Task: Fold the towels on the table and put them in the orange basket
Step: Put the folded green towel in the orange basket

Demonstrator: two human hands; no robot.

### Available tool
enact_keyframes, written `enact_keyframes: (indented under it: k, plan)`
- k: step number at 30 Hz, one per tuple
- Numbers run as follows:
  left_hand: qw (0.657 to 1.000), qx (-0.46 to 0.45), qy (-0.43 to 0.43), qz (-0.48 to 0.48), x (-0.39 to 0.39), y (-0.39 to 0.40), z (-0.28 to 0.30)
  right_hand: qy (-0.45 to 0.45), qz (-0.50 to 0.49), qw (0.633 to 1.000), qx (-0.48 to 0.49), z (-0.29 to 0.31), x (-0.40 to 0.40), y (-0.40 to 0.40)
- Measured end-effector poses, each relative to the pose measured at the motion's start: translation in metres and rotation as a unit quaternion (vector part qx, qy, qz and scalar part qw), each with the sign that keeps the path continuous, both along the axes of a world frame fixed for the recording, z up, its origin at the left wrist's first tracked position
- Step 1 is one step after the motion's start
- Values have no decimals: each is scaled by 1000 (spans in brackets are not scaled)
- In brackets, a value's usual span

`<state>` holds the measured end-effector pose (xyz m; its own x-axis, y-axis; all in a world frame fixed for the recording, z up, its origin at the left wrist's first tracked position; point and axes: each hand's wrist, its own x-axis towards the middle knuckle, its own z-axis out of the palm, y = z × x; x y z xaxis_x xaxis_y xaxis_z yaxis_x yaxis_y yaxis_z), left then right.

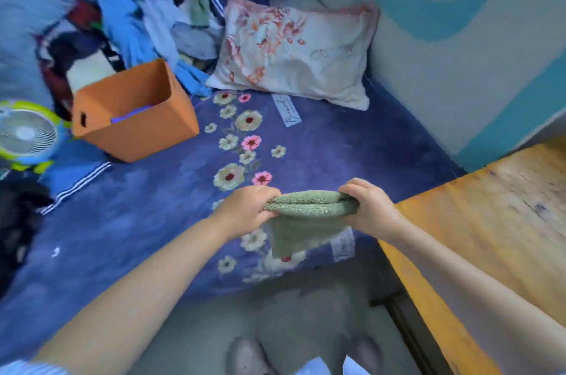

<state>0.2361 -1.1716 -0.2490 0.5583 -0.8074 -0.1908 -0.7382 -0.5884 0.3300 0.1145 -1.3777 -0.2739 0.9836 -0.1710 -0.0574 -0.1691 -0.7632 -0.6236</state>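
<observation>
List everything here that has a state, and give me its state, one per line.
green towel: folded, held in the air
left hand: gripping towel's left end
right hand: gripping towel's right end
orange basket: open, tilted, something blue inside
pillow: leaning against the wall
fan: blades look still

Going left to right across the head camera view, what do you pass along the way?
Fan → orange basket → left hand → green towel, held between both hands → right hand → wooden table.
</observation>
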Motion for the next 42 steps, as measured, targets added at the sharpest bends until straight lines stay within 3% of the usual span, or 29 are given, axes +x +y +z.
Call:
enact_keyframes:
  k: [5, 12, 18, 26, 33, 38, 42]
  plan:
    - [993, 5, -30, 115, 28, 126, 25, -52, 100, 994, -9, 42, 79, 102]
    - [966, -64, -98, 231, 68, 283, 66, -71, 167, 983, -29, 87, 154, 255]
    - [942, -143, -57, 299, 94, 381, 89, -85, 219, 972, -8, 105, 206, 344]
    - [916, -153, -22, 370, 168, 411, 95, -111, 248, 962, -13, 102, 292, 380]
    - [927, -109, -17, 360, 278, 404, 81, -45, 259, 964, 43, 89, 396, 371]
    - [912, -153, 24, 381, 381, 383, 70, 8, 257, 961, 103, 82, 493, 352]
    - [881, -200, 62, 425, 452, 371, 60, -15, 214, 966, 142, 77, 563, 346]
